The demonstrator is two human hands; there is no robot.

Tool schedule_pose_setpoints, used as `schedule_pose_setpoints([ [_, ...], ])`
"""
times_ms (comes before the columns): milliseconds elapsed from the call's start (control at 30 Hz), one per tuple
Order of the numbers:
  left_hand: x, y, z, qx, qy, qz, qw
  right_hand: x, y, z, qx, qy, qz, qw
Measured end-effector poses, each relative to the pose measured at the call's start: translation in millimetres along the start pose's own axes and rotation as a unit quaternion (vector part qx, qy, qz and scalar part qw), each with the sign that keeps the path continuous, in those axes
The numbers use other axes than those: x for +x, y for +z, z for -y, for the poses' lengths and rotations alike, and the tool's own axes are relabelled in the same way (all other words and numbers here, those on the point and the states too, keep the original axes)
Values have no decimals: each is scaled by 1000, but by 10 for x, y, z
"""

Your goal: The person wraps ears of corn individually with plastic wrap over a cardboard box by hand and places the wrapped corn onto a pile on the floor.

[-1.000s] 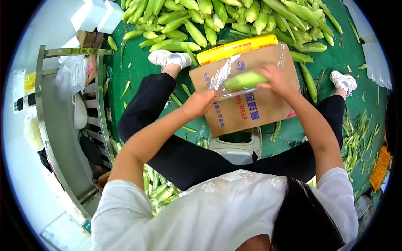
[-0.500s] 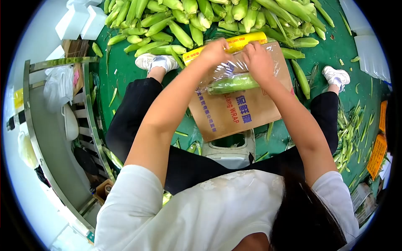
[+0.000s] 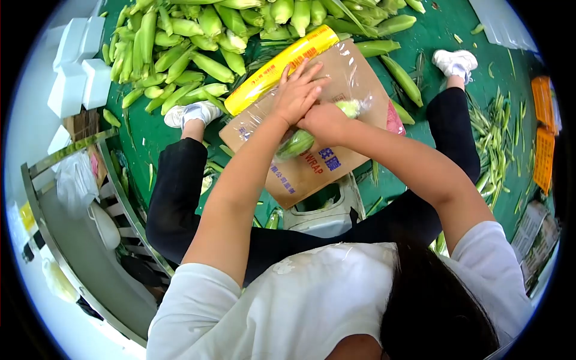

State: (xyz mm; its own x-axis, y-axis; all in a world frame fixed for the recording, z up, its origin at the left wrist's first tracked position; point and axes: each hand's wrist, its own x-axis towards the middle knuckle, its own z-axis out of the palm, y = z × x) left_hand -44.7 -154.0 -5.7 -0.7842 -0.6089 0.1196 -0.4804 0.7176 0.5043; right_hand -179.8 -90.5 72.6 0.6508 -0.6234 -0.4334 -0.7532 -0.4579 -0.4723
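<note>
An ear of corn [image 3: 296,144] in clear plastic film lies across the flattened brown cardboard [image 3: 359,78] between my knees. My right hand [image 3: 327,124] is closed over the middle of the ear, hiding that part. Its other end shows past the hand, with film bunched around it. My left hand [image 3: 298,93] lies with fingers stretched out over the film and cardboard, touching the right hand's fingers. Beyond it, a yellow roll of cling film [image 3: 282,70] rests along the cardboard's far edge.
A large heap of green corn ears [image 3: 207,27] covers the floor ahead. Stripped husk leaves [image 3: 495,156] lie at right, near orange crates [image 3: 543,135]. A metal-framed rack [image 3: 66,153] stands at left, with white foam boxes [image 3: 75,69] behind. Under the cardboard is a grey plastic stool [image 3: 324,219].
Both hands came back from the roll towards me and now meet over the corn. My right hand closed on the ear, and my left hand's fingers spread. The view shifted.
</note>
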Motion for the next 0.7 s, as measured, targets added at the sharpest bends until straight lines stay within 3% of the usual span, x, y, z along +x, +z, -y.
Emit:
schedule_pose_setpoints([
  [67, -6, -32, -130, 105, 87, 58, 989, -29, -15, 46, 13, -41, 178, 983],
  [100, -39, -87, -198, 122, 120, 89, 981, -59, -15, 127, -35, -64, 299, 951],
  [133, -58, -110, -243, 119, 123, 98, 980, -64, 348, 74, 9, -117, 382, 917],
  [167, -87, -86, -272, 114, 128, 109, 979, -333, 294, 189, 100, -185, 420, 883],
  [200, -88, -92, -298, 108, 133, 119, 978, -490, 427, 345, 110, -194, 526, 821],
  [233, -71, -136, -330, 132, 145, 119, 973, -765, 615, 394, 226, -204, 539, 786],
  [267, -87, -139, -371, 133, 130, 114, 976, -1056, 365, 397, 404, -109, 555, 719],
  [333, -214, -24, -543, 130, 92, 97, 982, -1550, 360, 238, 676, -78, 374, 630],
  [367, -283, 39, -716, 95, 45, 116, 988, -1747, 354, 161, 780, -83, 238, 573],
  [400, -453, 232, -786, 47, 67, 106, 991, -1901, 362, 125, 859, -88, 93, 496],
  [433, -612, 286, -1109, -53, 0, 74, 996, -2013, 395, 137, 898, -45, -36, 436],
  [467, -698, 274, -1554, -255, -63, -28, 964, -2050, 478, 143, 932, -41, -137, 332],
  [500, -847, 314, -1864, -341, -118, -41, 932, -2064, 541, 148, 918, -40, -223, 327],
  [567, -939, 164, -2646, -663, -220, -20, 715, -2075, 595, 269, 874, -15, -352, 333],
  [600, -910, -39, -2972, -536, -259, 9, 804, -2092, 621, 374, 852, 11, -390, 349],
  [667, -819, -161, -3262, -492, -305, 21, 815, -2233, 454, 536, 845, 17, -412, 341],
  [700, -760, -228, -3379, -574, -347, 77, 738, -2347, 396, 493, 838, -4, -437, 326],
])
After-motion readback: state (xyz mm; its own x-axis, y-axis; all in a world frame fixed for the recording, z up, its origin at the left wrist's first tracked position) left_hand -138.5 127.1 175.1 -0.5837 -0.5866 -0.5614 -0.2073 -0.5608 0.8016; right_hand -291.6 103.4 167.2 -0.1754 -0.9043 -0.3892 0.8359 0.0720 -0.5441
